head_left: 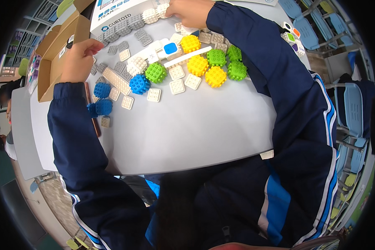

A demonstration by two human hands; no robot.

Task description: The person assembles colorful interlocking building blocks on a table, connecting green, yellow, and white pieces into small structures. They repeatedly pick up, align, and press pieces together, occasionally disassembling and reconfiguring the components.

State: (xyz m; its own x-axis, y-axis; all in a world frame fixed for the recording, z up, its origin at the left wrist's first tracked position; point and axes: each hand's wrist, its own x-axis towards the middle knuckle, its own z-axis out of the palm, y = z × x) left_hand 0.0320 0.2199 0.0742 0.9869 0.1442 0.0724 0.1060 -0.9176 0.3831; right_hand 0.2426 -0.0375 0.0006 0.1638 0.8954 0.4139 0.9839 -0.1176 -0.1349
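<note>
A row of studded building blocks runs along the front of a white box, with grey cubes (pixel 122 28) on the left and white cubes (pixel 150 16) on the right. My right hand (pixel 191 13) is at the row's right end, fingers closed on the last white cube (pixel 162 10). By the row's left end is my left hand (pixel 78 60), its fingers curled together; what they hold, if anything, is hidden. Below the row lie yellow cubes (pixel 197 66), green cubes (pixel 156 73), blue cubes (pixel 139 84) and a white piece with a blue square (pixel 170 48).
The white printed box (pixel 133 7) stands at the back. An open cardboard box (pixel 50 79) is at the left, beside my left wrist. Grey flat tiles (pixel 142 37) and white flat tiles (pixel 177 86) are scattered about. Several patterned cubes (pixel 290 37) sit at the right edge.
</note>
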